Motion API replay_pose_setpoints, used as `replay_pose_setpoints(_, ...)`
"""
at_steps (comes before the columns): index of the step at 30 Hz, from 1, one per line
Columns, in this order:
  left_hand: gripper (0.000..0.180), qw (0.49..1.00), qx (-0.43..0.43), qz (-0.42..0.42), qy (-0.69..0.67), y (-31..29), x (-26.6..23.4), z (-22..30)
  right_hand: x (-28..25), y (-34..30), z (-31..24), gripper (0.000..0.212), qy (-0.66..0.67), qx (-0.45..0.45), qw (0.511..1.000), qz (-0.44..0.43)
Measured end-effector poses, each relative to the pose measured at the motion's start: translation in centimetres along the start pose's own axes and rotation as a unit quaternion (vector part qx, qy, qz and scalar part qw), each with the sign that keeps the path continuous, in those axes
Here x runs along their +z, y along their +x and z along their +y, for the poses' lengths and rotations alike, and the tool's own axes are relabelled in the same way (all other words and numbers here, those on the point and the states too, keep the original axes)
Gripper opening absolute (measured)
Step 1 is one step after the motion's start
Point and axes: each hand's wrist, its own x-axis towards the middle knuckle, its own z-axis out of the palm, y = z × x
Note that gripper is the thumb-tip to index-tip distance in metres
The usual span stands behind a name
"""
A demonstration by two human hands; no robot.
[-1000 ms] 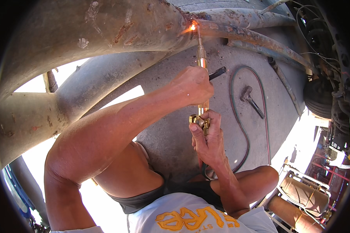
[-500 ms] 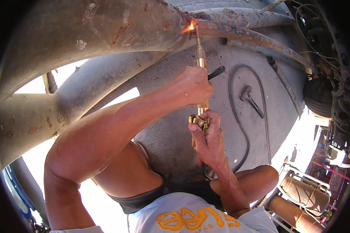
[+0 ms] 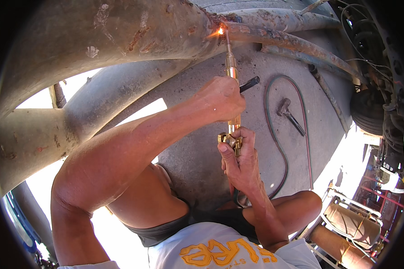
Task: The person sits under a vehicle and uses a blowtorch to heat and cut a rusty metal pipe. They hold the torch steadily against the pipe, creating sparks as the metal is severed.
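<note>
A brass gas torch (image 3: 231,71) runs upright through the middle, its tip against the joint where a thick rusty pipe (image 3: 134,31) meets a thinner pipe (image 3: 292,38). Bright orange flame glows at that tip. Around the torch's barrel my left hand (image 3: 224,99) is closed in a fist. A short dark tube (image 3: 250,84) pokes out just beyond its far side; where its other end goes is hidden. Lower down, my right hand (image 3: 241,161) grips the torch's rear end by the brass valve knobs (image 3: 229,140), thumb and fingers bent round it.
Red and green hoses (image 3: 280,130) loop over the concrete floor. A hammer (image 3: 291,117) lies inside the loop. Further right are a loose pipe (image 3: 330,98) and a tire (image 3: 368,112). Gas cylinders (image 3: 341,246) rest in a white frame at lower right. Another large pipe (image 3: 121,89) stretches along the left.
Both hands keep their grip on the torch. The flame tip sits almost where it was, and my left forearm has shifted very slightly.
</note>
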Motion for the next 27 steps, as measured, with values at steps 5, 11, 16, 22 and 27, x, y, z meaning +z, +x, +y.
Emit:
replay_pose_setpoints(5,0.049,0.999,0.023,-0.020,0.038,-0.03,-0.23,0.10,-0.11,0.02,-0.13,0.037,-0.003,0.007,1.000,-0.004)
replay_pose_setpoints(11,0.049,1.000,-0.014,-0.001,-0.028,-0.15,-0.32,0.32,-0.11,0.16,-0.26,0.037,-0.007,0.003,1.000,-0.004)
replay_pose_setpoints(16,0.050,1.000,0.004,-0.008,0.008,-0.05,-0.54,0.34,-0.10,0.29,-0.35,0.037,-0.015,-0.001,1.000,-0.004)
replay_pose_setpoints(22,0.051,1.000,0.017,-0.004,0.008,-0.09,-0.50,0.09,-0.13,0.33,-0.48,0.036,-0.018,-0.005,1.000,-0.002)
replay_pose_setpoints(27,0.051,0.997,-0.047,0.012,-0.055,0.13,-0.32,0.30,-0.16,0.41,-0.50,0.035,-0.018,-0.018,1.000,-0.005)
